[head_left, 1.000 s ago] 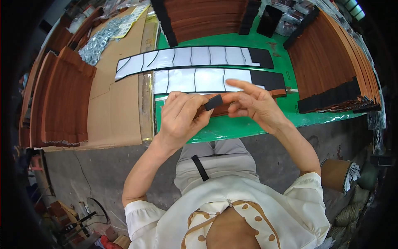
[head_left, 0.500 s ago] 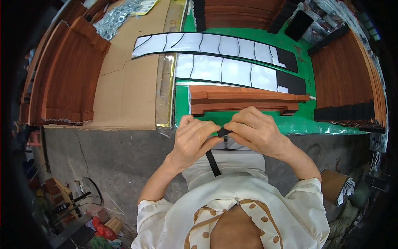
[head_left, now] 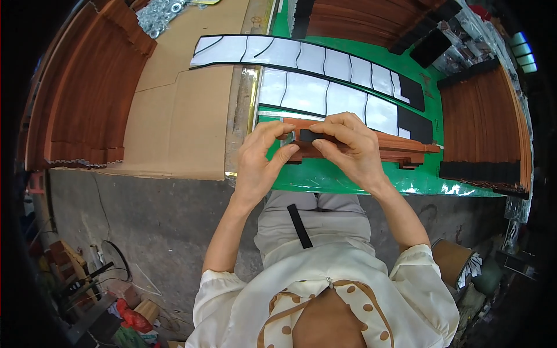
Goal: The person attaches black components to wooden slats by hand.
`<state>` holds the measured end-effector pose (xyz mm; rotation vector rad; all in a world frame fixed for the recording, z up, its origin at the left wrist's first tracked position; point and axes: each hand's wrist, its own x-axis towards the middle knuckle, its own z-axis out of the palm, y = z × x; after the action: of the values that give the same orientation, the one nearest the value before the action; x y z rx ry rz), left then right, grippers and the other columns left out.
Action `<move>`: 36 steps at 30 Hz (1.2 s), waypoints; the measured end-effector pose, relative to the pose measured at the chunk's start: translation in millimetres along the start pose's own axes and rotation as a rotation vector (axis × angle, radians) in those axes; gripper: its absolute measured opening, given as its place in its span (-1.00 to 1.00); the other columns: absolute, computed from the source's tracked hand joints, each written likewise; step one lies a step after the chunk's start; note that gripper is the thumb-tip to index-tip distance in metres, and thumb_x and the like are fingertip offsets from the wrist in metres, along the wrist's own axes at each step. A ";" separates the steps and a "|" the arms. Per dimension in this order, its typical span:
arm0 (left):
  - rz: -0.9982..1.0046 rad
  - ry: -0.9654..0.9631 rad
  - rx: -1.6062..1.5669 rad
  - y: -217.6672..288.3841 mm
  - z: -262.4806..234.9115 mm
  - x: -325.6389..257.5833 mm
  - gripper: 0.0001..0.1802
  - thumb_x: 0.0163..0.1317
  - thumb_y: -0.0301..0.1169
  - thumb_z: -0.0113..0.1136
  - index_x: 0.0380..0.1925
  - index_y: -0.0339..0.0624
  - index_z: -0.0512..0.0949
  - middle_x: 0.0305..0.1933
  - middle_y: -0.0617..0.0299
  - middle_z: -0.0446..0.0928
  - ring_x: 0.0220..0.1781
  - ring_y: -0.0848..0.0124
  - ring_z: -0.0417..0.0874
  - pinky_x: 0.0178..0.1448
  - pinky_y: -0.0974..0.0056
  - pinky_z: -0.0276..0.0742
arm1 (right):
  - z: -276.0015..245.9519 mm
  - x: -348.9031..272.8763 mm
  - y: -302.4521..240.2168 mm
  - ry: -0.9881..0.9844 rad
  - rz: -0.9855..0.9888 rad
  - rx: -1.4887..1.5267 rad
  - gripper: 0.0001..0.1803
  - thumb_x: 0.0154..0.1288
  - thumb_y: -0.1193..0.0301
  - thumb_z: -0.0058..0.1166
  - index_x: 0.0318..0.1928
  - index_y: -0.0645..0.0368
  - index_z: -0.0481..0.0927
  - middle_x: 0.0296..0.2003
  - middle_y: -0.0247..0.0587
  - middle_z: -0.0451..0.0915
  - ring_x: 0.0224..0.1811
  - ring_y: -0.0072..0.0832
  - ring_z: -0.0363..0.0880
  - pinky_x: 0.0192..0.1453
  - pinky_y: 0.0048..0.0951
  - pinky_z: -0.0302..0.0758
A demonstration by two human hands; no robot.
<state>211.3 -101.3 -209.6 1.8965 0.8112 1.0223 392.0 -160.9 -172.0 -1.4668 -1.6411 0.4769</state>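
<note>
My right hand (head_left: 351, 145) pinches a small black strip piece (head_left: 311, 136) between thumb and fingers. The piece lies across the left end of a reddish-brown slatted strip (head_left: 400, 144) on the green table top. My left hand (head_left: 261, 152) is at that same end, thumb and fingertips apart on either side of it. Whether it presses on the brown strip is hard to tell. Behind lie two long white-faced strips with black edges, a farther one (head_left: 325, 61) and a nearer one (head_left: 342, 100). Another black strip (head_left: 299, 226) rests on my lap.
Stacks of brown slats stand at left (head_left: 96, 87), at the back (head_left: 354, 23) and at right (head_left: 481, 122). Brown cardboard (head_left: 185, 122) covers the left table. A bag of metal rings (head_left: 159, 17) lies far left. A black phone-like slab (head_left: 430, 49) sits near plastic-wrapped parts.
Both hands have moved forward from above my lap to the brown strip's left end, bringing the black piece along. My left fingers have spread away from the piece. The view has tilted slightly.
</note>
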 end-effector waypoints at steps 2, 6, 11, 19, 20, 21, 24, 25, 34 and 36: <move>0.006 0.012 -0.010 -2.1 0.0 1.9 -0.67 0.07 -0.43 0.32 -0.16 -0.30 0.53 -0.17 0.15 0.54 -0.20 0.36 0.56 -0.08 0.31 0.47 | 2.3 0.5 1.1 -0.006 0.006 -0.009 -0.71 -0.04 0.56 0.28 -0.21 0.16 0.65 -0.33 -0.29 0.55 -0.32 -0.42 0.47 -0.32 -0.45 0.45; 0.000 0.002 -0.013 -4.7 -0.2 3.8 -0.71 0.08 -0.44 0.31 -0.19 -0.30 0.54 -0.19 0.16 0.54 -0.25 0.38 0.55 -0.14 0.33 0.48 | 5.1 0.5 4.2 0.012 -0.020 -0.041 -0.70 -0.07 0.55 0.30 -0.22 0.15 0.66 -0.34 -0.31 0.55 -0.32 -0.44 0.47 -0.32 -0.46 0.44; 0.030 -0.008 0.000 -6.7 -0.5 5.0 -0.72 0.08 -0.46 0.31 -0.21 -0.31 0.54 -0.20 0.16 0.55 -0.27 0.39 0.54 -0.16 0.34 0.47 | 7.2 1.2 4.2 0.021 -0.019 -0.047 -0.70 -0.09 0.55 0.30 -0.23 0.14 0.67 -0.36 -0.32 0.56 -0.33 -0.45 0.46 -0.33 -0.46 0.43; 0.027 -0.014 0.032 -4.6 -1.2 4.8 -0.73 0.08 -0.45 0.30 -0.22 -0.30 0.54 -0.19 0.13 0.57 -0.20 0.33 0.57 -0.11 0.31 0.48 | 7.2 1.2 4.1 0.013 -0.017 -0.074 -0.70 -0.09 0.54 0.31 -0.23 0.12 0.67 -0.36 -0.33 0.56 -0.33 -0.45 0.47 -0.34 -0.46 0.43; 0.025 -0.015 0.030 -5.0 -0.9 4.7 -0.73 0.08 -0.45 0.30 -0.22 -0.30 0.54 -0.19 0.13 0.57 -0.19 0.32 0.58 -0.11 0.30 0.48 | 7.1 1.2 4.3 0.013 -0.016 -0.075 -0.70 -0.09 0.54 0.31 -0.23 0.12 0.67 -0.36 -0.33 0.56 -0.33 -0.45 0.47 -0.34 -0.46 0.43; 0.025 -0.016 0.029 -5.3 -0.9 4.7 -0.73 0.08 -0.45 0.30 -0.22 -0.30 0.54 -0.19 0.13 0.57 -0.19 0.32 0.58 -0.11 0.30 0.48 | 7.1 1.1 4.4 0.013 -0.018 -0.074 -0.71 -0.08 0.54 0.31 -0.23 0.12 0.68 -0.36 -0.33 0.56 -0.33 -0.45 0.48 -0.34 -0.46 0.43; 0.035 -0.015 0.042 -4.2 -1.9 4.5 -0.73 0.08 -0.45 0.30 -0.21 -0.29 0.54 -0.19 0.13 0.57 -0.20 0.32 0.58 -0.11 0.30 0.48 | 6.8 1.2 2.8 0.009 -0.017 -0.070 -0.71 -0.08 0.53 0.31 -0.24 0.12 0.68 -0.36 -0.33 0.55 -0.33 -0.45 0.48 -0.34 -0.45 0.43; 0.024 -0.019 0.033 -4.6 -1.6 4.3 -0.73 0.08 -0.45 0.30 -0.21 -0.29 0.54 -0.19 0.13 0.57 -0.20 0.32 0.58 -0.11 0.30 0.48 | 6.7 1.2 2.8 0.004 -0.013 -0.070 -0.71 -0.08 0.53 0.31 -0.24 0.12 0.68 -0.36 -0.34 0.55 -0.33 -0.45 0.48 -0.33 -0.45 0.43; 0.124 0.015 0.073 -5.0 3.1 4.7 -0.77 0.09 -0.49 0.27 -0.21 -0.21 0.56 -0.21 0.16 0.55 -0.22 0.29 0.56 -0.11 0.26 0.45 | 4.7 -0.4 6.5 -0.015 -0.040 -0.074 -0.69 -0.06 0.52 0.30 -0.20 0.13 0.67 -0.32 -0.32 0.57 -0.29 -0.42 0.50 -0.27 -0.43 0.46; 0.211 0.043 0.114 -5.9 2.8 4.7 -0.77 0.10 -0.51 0.25 -0.20 -0.17 0.57 -0.23 0.17 0.55 -0.23 0.30 0.55 -0.11 0.25 0.43 | 3.1 0.5 7.9 0.003 -0.025 -0.031 -0.67 -0.05 0.53 0.29 -0.17 0.12 0.66 -0.29 -0.31 0.58 -0.27 -0.41 0.51 -0.26 -0.43 0.47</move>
<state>215.0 -95.7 -214.1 2.0979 0.7177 1.1694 394.3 -157.8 -179.5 -1.4674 -1.6693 0.4375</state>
